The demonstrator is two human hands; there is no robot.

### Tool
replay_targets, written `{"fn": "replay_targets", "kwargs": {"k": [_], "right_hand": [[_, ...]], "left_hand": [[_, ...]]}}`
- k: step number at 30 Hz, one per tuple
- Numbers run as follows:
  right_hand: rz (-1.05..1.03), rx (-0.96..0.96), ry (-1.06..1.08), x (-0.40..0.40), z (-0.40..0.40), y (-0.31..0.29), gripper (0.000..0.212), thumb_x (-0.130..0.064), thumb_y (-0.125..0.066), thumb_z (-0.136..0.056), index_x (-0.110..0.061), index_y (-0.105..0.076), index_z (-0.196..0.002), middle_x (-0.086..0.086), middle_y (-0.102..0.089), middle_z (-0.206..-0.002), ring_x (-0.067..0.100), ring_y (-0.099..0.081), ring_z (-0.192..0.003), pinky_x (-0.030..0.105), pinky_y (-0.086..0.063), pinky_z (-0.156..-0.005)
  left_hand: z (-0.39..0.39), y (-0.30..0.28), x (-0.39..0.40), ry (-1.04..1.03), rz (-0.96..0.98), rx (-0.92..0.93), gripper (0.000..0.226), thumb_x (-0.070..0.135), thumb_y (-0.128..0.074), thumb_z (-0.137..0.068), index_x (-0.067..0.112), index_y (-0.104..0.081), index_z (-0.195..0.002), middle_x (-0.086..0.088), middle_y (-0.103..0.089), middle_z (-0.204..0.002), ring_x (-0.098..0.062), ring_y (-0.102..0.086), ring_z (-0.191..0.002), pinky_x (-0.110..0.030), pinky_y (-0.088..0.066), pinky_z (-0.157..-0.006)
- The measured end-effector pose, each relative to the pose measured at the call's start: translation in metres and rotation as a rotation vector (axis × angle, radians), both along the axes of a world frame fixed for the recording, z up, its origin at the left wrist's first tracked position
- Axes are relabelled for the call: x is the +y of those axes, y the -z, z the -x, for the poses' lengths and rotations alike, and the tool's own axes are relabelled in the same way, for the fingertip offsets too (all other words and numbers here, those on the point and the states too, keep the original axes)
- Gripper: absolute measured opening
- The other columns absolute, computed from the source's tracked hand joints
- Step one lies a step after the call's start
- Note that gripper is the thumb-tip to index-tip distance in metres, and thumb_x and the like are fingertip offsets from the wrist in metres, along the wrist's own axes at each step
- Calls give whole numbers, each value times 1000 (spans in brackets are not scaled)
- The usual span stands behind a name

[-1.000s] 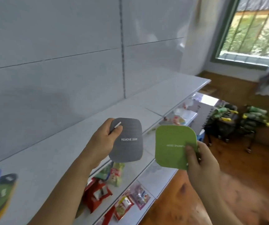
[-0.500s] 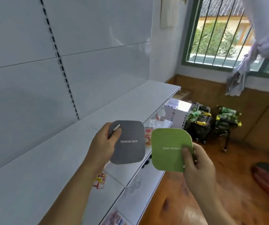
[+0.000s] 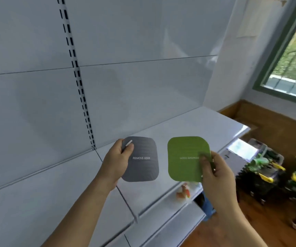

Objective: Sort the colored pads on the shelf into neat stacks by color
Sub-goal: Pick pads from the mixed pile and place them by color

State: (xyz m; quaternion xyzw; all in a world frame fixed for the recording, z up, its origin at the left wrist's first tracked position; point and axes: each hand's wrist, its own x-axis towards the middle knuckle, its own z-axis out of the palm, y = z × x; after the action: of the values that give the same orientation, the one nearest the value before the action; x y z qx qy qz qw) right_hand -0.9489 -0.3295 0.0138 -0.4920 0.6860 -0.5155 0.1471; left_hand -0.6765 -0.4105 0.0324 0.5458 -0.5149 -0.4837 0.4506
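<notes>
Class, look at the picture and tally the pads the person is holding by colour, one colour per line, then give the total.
Grey pad, held in the left hand: 1
Green pad, held in the right hand: 1
Total: 2 pads

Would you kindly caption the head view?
Left hand holds grey pad, right hand green pad, above white shelf.

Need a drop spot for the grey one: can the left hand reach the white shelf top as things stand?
Probably yes: the left hand holds the grey rounded pad just above the white shelf top, nothing between.
</notes>
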Motion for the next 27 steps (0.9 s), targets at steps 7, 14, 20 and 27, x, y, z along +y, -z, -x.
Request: {"fn": "replay_targets", "kwargs": {"k": [7,14,20,27], "right_hand": [[-36,24,-304,-123,23,14,13,-28,-53,-105,-33,-62,-97,-6,-64,-69,10,-58,-64,34,-45,-58],[-131,72,-586,-207,27,24,13,-27,-52,-105,-31,-63,-100,-6,-64,-73,18,-59,-70,33,-43,-59],[-200,228,-642,-248,9,39,12,-25,-49,-104,-27,-59,-98,-7,-64,-74,11,-58,-71,29,-42,-57],[-232,531,-611,-270,-8,45,11,-26,-45,-102,-22,-50,-93,-3,-56,-68,26,-53,-64,38,-43,-54]], "left_hand": [[13,18,-40,-257,-65,-54,23,52,-58,-93,35,-69,-103,-12,-72,-114,-37,-67,-112,-60,-51,-102],[25,39,-53,-559,-162,-161,22,44,-57,-96,23,-65,-101,-11,-72,-106,-34,-70,-101,-56,-56,-92],[21,41,-75,-674,-166,-487,27,29,-52,-105,4,-54,-96,-9,-59,-83,-32,-57,-80,-35,-38,-62],[20,52,-98,-694,-184,-892,22,24,-47,-105,13,-43,-86,-2,-55,-78,-32,-51,-79,-38,-35,-62]]}}
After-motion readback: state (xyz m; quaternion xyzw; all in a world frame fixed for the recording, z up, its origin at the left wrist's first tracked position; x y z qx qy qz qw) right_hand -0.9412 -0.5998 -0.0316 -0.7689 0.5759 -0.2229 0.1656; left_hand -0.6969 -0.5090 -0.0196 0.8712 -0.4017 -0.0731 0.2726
